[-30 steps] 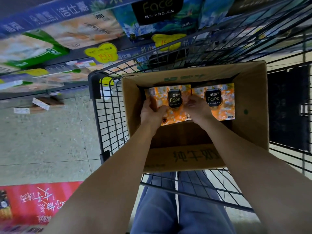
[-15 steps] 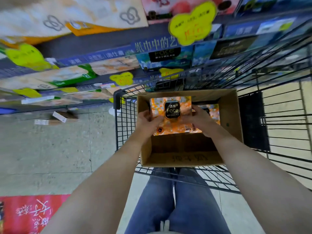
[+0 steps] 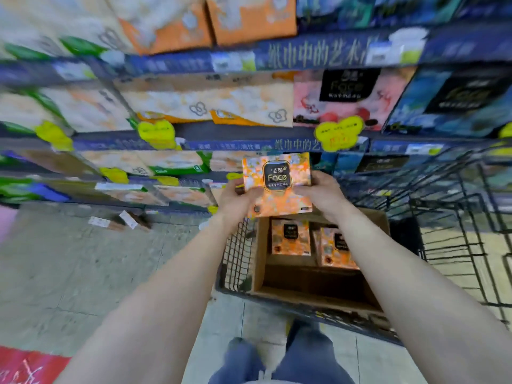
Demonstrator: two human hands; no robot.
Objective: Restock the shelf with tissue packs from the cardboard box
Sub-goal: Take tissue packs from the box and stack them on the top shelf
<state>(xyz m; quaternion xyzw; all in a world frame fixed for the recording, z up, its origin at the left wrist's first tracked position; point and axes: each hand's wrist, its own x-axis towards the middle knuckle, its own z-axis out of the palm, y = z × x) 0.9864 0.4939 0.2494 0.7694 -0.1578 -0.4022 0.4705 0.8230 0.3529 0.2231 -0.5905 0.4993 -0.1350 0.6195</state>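
The orange tissue pack (image 3: pixel 277 184) is in the air above the cardboard box (image 3: pixel 259 259), in front of the shelf (image 3: pixel 221 145), gripped by the left hand (image 3: pixel 235 200) and the right hand (image 3: pixel 322 196) with curled fingers (image 3: pixel 321 181) at its two side edges, while two more packs (image 3: pixel 290 238) lie in the box inside the wire cart (image 3: pixel 238 261).

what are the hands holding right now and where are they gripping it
An orange tissue pack, held above the cardboard box. The left hand grips its left edge, the right hand its right edge.
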